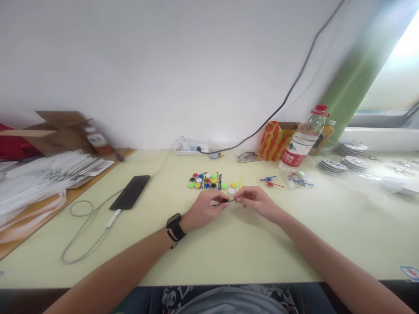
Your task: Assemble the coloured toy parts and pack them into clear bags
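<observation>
Left hand [209, 207] pinches a black piece [225, 200], right hand [257, 202] a thin black rod [231, 200] meeting it, fingertips nearly closed, over the bench [229, 253]; best held lightly in line, lest the rod bend

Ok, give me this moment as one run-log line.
left hand: pinching small black disc | right hand: pinching thin dark rod | beyond hands: multicolored discs, thin sticks | right side: red-capped water bottle
</observation>
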Demonstrator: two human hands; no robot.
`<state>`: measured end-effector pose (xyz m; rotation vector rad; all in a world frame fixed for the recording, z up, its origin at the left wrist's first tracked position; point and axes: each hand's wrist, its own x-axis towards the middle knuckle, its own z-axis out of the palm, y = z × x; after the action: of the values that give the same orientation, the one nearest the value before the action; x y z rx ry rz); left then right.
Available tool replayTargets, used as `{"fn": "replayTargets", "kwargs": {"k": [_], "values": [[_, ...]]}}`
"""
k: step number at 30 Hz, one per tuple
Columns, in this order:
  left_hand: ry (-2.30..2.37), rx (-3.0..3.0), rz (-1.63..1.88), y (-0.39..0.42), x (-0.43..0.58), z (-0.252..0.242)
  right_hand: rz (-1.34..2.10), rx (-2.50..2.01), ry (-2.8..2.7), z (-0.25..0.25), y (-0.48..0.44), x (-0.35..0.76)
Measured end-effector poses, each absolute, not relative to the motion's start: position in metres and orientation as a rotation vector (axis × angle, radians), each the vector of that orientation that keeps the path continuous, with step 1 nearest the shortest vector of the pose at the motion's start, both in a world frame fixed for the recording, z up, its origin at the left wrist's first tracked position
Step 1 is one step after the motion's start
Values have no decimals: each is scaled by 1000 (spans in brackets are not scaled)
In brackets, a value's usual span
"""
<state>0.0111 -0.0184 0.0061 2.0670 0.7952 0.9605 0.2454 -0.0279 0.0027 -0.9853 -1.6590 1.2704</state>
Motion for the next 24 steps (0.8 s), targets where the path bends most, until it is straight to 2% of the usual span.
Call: {"fn": "replayTargets", "kwargs": {"k": [8,14,24], "values": [[680,1776,913,-17,13,5,1184,-965,-1619,2,-25,245],[720,1609,944,-8,11,-3,863,-1065,-1745,4,-27,248],[749,1598,982,-2,9,-5,963,-943,-1779,5,-41,239]]}}
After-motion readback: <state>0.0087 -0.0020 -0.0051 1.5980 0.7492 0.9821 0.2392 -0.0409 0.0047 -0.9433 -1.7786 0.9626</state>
